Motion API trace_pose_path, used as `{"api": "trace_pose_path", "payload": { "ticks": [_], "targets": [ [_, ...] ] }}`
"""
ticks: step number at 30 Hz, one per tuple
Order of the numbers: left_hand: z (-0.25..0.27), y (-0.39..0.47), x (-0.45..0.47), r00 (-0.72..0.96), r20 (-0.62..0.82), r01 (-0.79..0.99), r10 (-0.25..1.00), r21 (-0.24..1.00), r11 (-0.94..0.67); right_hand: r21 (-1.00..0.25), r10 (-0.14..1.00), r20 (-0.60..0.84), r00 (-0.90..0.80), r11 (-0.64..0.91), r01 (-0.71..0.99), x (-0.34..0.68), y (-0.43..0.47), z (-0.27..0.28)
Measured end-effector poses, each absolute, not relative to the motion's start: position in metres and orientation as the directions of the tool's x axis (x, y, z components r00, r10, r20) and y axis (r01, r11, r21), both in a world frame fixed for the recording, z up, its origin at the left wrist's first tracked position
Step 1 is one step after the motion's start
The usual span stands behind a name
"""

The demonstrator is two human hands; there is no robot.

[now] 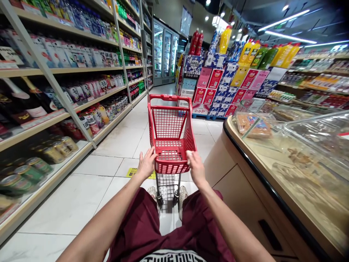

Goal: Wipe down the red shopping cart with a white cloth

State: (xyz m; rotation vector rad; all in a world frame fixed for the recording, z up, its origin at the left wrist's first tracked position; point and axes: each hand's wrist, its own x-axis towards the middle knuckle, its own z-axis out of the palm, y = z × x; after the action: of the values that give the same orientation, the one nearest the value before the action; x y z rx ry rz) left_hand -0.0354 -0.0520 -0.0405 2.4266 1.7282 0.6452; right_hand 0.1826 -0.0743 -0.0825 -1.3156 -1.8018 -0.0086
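Wood-edged shelving (89,70): far left, bottles and cans; neither hand near it.
Yellow floor sign (132,171): on tiles, just left of the cart's near end, partly behind the left hand.
Left hand (147,162): at near left corner of basket rim; fingers loosely spread, seem to touch rim, not wrapped round it.
Red cart (172,168): mid-aisle, between shelving and counter, low end toward the wearer, handle (169,97) at far end; near wheels between the shoes (152,190).
Step in hand: probably positioning or steadying the cart by its near end.
Next move calls for: likely an even hold at both near corners, feet kept off the wheels.
Right hand (195,167): at near right corner of rim, fingers curled, blurred; pale patch at the tips, can't tell if anything is held.
Boxed-drinks stack (215,80): beyond cart's far right corner.
Counter (245,196): right; rounded corner near cart, packaged food behind clear panels.
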Motion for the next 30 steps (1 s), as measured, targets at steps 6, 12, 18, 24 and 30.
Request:
{"api": "trace_pose_path", "payload": {
  "ticks": [6, 12, 18, 24, 30],
  "targets": [
    [-0.064, -0.08, -0.013, 0.238, 0.321, 0.93, 0.917, 0.198, -0.31, -0.402, 0.733, 0.662, -0.156, 0.523, 0.751, 0.159, -0.08, -0.097],
    [-0.065, -0.078, -0.01, 0.239, 0.326, 0.944, 0.915, 0.143, -0.298, -0.463, 0.727, 0.685, 0.052, 0.379, 0.801, 0.193, -0.073, -0.088],
    [-0.075, -0.092, -0.004, 0.189, 0.373, 0.946, 0.909, 0.181, -0.27, -0.286, 0.636, 0.734, -0.238, 0.608, 0.741, 0.179, -0.109, -0.126],
    [-0.095, -0.103, -0.011, 0.097, 0.383, 0.934, 0.919, 0.285, -0.217, -0.273, 0.598, 0.784, -0.166, 0.573, 0.773, 0.163, -0.097, -0.1],
    [-0.103, -0.113, -0.01, 0.126, 0.355, 0.927, 0.926, 0.29, -0.237, -0.137, 0.663, 0.629, -0.406, 0.609, 0.781, 0.132, -0.093, -0.125]
  ]
}}
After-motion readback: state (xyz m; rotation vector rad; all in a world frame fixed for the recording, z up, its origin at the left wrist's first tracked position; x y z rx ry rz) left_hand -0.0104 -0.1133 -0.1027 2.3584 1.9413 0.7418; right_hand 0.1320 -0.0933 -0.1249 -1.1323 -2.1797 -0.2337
